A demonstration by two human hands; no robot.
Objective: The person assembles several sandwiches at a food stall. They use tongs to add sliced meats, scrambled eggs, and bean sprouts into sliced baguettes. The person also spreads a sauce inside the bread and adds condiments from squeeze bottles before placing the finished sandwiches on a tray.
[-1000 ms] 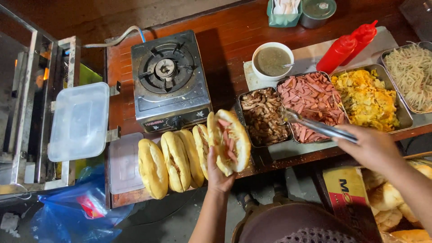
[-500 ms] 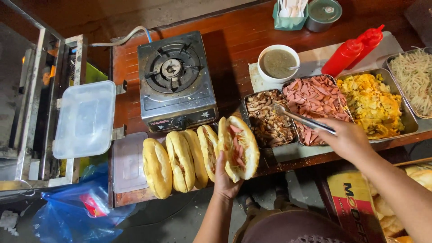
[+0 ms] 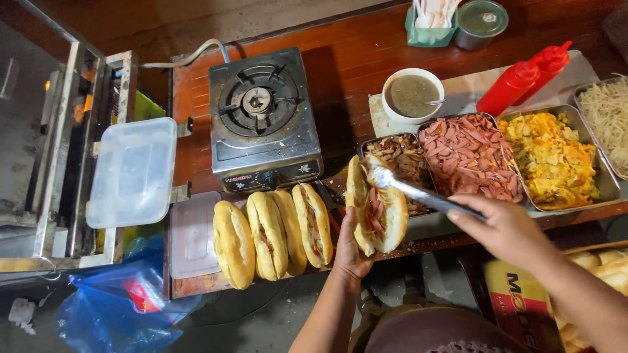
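Note:
My left hand (image 3: 351, 252) holds a split bread roll (image 3: 376, 208) filled with pink sliced meat, upright over the table's front edge. My right hand (image 3: 507, 229) grips metal tongs (image 3: 418, 191) whose tips sit inside the open roll. Just behind the roll stands a metal tray of dark chopped meat (image 3: 407, 155), and beside it a tray of sliced pink sausage (image 3: 471, 153). Several filled rolls (image 3: 271, 232) lie in a row to the left on a plastic lid (image 3: 193, 235).
A single-burner gas stove (image 3: 261, 121) stands at the centre left. Trays of yellow egg (image 3: 549, 157) and noodles (image 3: 605, 117), two red squeeze bottles (image 3: 523, 78), a white bowl of sauce (image 3: 412, 97) and a clear plastic box (image 3: 134, 170) surround the work spot. Blue bags (image 3: 118, 307) lie below.
The tongs have moved left from the sausage tray into the open roll. The roll in my left hand has shifted slightly right and turned more open toward the tongs.

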